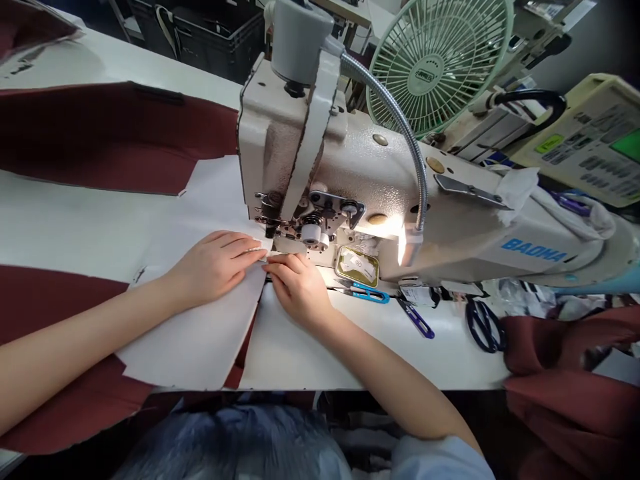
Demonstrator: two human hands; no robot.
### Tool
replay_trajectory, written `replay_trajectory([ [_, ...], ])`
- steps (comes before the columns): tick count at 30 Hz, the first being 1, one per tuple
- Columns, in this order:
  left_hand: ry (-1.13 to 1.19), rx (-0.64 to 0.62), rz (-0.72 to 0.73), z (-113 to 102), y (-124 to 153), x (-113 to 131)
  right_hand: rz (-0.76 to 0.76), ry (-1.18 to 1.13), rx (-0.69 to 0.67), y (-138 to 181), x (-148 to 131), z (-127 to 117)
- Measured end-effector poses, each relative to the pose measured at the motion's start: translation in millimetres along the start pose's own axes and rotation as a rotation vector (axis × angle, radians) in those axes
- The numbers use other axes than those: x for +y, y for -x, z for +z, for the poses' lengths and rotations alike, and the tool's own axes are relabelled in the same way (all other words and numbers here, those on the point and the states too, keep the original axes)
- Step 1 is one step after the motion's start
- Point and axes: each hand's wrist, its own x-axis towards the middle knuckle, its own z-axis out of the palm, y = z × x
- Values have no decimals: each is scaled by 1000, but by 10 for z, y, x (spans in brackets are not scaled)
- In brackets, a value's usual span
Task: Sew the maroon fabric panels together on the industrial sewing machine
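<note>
My left hand [215, 263] lies flat with fingers stretched out on a white fabric piece [200, 333], fingertips close to the needle area of the sewing machine [350, 167]. My right hand [297, 287] rests beside it, fingers curled and pinching the white fabric's edge just in front of the presser foot [273, 230]. The white piece lies on top of maroon fabric [65, 307] spread over the white table [320, 353].
A small tin [357, 265], blue snips [367, 292], a purple tool [417, 321] and dark scissors [484, 325] lie right of my hands. More maroon fabric [565, 360] is heaped at the right. A green fan [440, 60] and control panel [590, 140] stand behind the machine.
</note>
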Motion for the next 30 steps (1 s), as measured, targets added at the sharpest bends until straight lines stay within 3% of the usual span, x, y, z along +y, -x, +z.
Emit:
replay_trajectory([
  [16, 6, -109, -94, -16, -86, 59, -6, 303, -160, 5, -82, -25],
  [27, -90, -54, 4, 98, -251, -282, 68, 267, -143, -93, -21, -4],
  [30, -114, -120, -42, 9, -340, -292, 114, 227, -154, -79, -35, -50],
])
